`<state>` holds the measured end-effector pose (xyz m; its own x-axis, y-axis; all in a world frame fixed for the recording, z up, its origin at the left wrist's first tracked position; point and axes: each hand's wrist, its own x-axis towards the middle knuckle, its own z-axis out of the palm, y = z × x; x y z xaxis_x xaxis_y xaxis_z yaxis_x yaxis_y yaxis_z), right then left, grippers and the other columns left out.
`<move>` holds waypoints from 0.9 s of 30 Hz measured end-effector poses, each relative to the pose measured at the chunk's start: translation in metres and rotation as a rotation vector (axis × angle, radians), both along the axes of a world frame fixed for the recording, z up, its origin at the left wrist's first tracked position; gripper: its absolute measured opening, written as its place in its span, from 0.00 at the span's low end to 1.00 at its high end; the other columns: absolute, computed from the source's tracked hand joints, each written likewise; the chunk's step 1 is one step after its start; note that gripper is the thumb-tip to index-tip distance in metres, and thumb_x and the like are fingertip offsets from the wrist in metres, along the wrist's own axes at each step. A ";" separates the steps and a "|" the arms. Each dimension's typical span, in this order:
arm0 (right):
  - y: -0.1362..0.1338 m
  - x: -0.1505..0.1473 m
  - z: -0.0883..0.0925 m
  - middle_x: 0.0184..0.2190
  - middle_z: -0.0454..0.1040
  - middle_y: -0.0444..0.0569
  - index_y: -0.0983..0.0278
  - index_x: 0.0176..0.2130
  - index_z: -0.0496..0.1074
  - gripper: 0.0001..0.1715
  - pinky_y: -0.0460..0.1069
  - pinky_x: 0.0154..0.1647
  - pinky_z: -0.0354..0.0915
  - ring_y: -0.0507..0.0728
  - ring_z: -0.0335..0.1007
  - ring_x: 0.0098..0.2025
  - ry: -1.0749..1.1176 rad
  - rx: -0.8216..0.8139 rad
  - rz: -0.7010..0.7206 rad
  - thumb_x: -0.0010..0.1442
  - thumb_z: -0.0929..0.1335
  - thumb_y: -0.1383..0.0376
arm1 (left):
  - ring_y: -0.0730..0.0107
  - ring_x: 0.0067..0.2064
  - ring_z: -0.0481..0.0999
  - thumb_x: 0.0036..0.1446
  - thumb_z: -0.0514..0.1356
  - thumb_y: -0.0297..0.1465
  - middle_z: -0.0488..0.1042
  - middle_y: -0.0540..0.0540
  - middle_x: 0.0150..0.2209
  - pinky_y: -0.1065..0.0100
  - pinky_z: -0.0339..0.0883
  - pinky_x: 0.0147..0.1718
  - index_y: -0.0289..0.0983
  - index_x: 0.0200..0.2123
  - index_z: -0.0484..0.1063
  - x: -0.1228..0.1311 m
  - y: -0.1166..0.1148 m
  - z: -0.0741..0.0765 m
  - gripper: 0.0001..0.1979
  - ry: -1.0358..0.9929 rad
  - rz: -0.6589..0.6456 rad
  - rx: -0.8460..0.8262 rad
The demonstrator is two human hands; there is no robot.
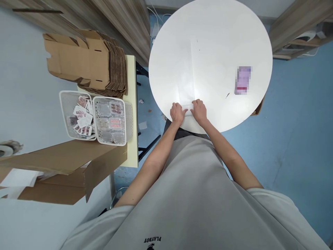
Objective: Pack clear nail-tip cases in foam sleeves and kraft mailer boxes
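Note:
At the near edge of a round white table [221, 41], my left hand [177, 113] and my right hand [199, 110] grip the two ends of a small whitish bundle [187, 110]. My fingers curl over its far side, with the thumbs pointing inward on the near side. From the bundle a long, translucent white strip of wrap [186, 74] lies flat and stretches away across the tabletop. Whether something is rolled up inside the bundle is hidden.
A blurred purple item [243, 80] lies on the table's right. On a side table at left are folded cardboard boxes [78, 62], a white basket of cards [68, 121] and a basket of clear packs [126, 121]. An open carton [65, 158] stands nearer.

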<state>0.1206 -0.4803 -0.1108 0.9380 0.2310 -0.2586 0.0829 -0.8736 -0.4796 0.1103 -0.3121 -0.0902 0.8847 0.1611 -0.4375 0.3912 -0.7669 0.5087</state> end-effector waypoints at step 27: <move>-0.033 -0.052 0.030 0.70 0.77 0.62 0.64 0.72 0.70 0.33 0.67 0.68 0.75 0.71 0.76 0.70 0.234 0.159 0.165 0.82 0.57 0.51 | 0.50 0.72 0.77 0.74 0.62 0.41 0.78 0.39 0.71 0.58 0.67 0.73 0.35 0.69 0.78 -0.035 0.034 0.022 0.27 0.169 -0.286 -0.332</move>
